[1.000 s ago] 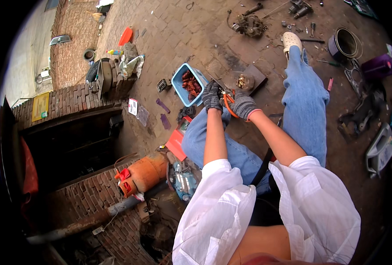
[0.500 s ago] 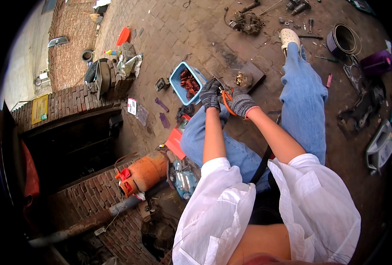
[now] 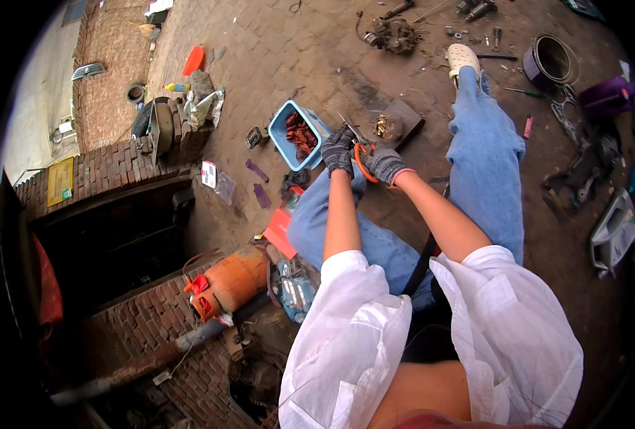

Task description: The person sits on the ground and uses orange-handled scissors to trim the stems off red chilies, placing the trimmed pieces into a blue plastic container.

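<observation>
My right hand [image 3: 386, 164], in a grey knit glove, is closed around the orange handles of a pair of scissors [image 3: 361, 166]. The metal blades point up and to the left, with the tips apart. Right beside the blades is my left hand [image 3: 337, 148], also gloved, its fingers curled together; whatever is in them is too small to make out. Just left of that hand stands a light blue plastic bin [image 3: 277, 140] holding reddish-brown tangled pieces [image 3: 301, 136]. Beyond the scissors, a heap of small brass-coloured bits [image 3: 381, 126] lies by a dark flat block [image 3: 407, 123].
An orange gas cylinder [image 3: 237, 280] lies at lower left beside a dark opening in the brickwork. A red box [image 3: 282, 232] sits by my left knee. Metal parts [image 3: 394, 36] are scattered ahead; a tin can [image 3: 550, 61] and a grey jug [image 3: 615, 232] stand at right.
The scissors' blades now show, spread apart beyond my left hand; before, they were mostly hidden. Both hands stay close together, and the whole view has shifted slightly.
</observation>
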The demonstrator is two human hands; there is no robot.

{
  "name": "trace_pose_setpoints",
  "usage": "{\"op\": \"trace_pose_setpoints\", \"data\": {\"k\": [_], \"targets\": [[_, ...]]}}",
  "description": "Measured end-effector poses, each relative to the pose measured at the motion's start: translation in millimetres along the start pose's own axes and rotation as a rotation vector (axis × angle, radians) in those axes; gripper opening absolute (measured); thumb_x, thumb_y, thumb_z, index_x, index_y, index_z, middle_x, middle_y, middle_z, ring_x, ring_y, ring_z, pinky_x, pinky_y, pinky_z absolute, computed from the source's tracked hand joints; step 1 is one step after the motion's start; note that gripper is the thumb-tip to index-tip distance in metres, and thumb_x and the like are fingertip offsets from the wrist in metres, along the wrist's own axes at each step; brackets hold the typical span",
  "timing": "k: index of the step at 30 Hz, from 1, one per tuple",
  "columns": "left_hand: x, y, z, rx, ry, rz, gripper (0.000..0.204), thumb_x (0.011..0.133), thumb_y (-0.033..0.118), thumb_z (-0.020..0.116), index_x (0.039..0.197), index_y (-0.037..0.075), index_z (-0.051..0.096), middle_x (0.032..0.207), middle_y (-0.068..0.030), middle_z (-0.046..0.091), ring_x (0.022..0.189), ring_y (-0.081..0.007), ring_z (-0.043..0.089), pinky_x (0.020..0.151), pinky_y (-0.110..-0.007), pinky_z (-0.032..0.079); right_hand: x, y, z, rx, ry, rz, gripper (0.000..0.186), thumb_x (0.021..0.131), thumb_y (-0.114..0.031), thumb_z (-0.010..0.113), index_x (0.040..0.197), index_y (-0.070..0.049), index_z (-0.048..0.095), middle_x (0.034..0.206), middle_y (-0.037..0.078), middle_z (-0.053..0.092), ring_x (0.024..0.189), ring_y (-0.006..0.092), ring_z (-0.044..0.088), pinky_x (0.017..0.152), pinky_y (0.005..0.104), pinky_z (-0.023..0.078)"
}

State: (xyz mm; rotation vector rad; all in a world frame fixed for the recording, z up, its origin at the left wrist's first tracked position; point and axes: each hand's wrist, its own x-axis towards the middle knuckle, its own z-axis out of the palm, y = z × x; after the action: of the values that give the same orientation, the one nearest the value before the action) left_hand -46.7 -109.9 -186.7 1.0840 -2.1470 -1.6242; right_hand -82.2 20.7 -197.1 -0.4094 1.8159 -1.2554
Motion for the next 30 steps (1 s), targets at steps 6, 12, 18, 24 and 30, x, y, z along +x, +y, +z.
{"op": "trace_pose_setpoints", "data": {"k": [6, 12, 18, 24, 30], "targets": [[19, -43, 11, -0.060, 0.042, -0.272, 0.024, 0.070, 0.009, 0.056, 0.092, -0.001, 0.059, 0.086, -0.0072, 0.060, 0.073, -0.0154, 0.055, 0.064, -0.027, 0.044, 28, 36, 21, 0.123, -0.172, 0.058, 0.057, 0.075, -0.053, 0.038, 0.110, -0.009, 0.044, 0.096, 0.015, 0.054, 0.086, 0.0255, 0.054, 0.066, 0.0357, 0.045], [20, -56, 25, -0.111, 0.094, -0.401, 0.025, 0.070, 0.010, 0.056, 0.092, 0.000, 0.059, 0.089, -0.0076, 0.059, 0.075, -0.0157, 0.055, 0.068, -0.026, 0.044, 42, 60, 31, -0.086, -0.148, 0.009, 0.047, 0.076, -0.046, 0.042, 0.096, -0.004, 0.050, 0.089, 0.019, 0.054, 0.083, 0.0316, 0.053, 0.067, 0.0368, 0.043], [26, -58, 29, 0.045, 0.053, -0.317, 0.017, 0.067, 0.024, 0.055, 0.074, 0.009, 0.056, 0.061, -0.0016, 0.048, 0.052, -0.0119, 0.043, 0.048, -0.027, 0.035, 42, 72, 38, -0.229, 0.207, -0.119, 0.041, 0.077, -0.039, 0.045, 0.085, 0.000, 0.054, 0.084, 0.023, 0.054, 0.082, 0.0367, 0.051, 0.068, 0.0380, 0.041], [25, -44, 13, -0.043, 0.053, -0.118, 0.005, 0.069, 0.010, 0.058, 0.067, 0.007, 0.055, 0.054, -0.0006, 0.052, 0.039, -0.0111, 0.044, 0.033, -0.022, 0.034, 58, 66, 30, 0.204, 0.363, -0.128, 0.036, 0.074, -0.031, 0.053, 0.089, 0.001, 0.052, 0.078, 0.016, 0.057, 0.072, 0.0288, 0.053, 0.063, 0.0347, 0.042], [-9, 22, 4, -0.206, -0.267, -0.147, 0.026, 0.065, 0.008, 0.055, 0.091, 0.002, 0.053, 0.085, -0.0088, 0.056, 0.077, -0.0181, 0.054, 0.066, -0.026, 0.043, 100, 75, 11, 0.316, 0.567, -0.279, 0.030, 0.069, -0.019, 0.063, 0.086, 0.003, 0.051, 0.059, 0.006, 0.055, 0.055, 0.0190, 0.051, 0.055, 0.0305, 0.043]]}}
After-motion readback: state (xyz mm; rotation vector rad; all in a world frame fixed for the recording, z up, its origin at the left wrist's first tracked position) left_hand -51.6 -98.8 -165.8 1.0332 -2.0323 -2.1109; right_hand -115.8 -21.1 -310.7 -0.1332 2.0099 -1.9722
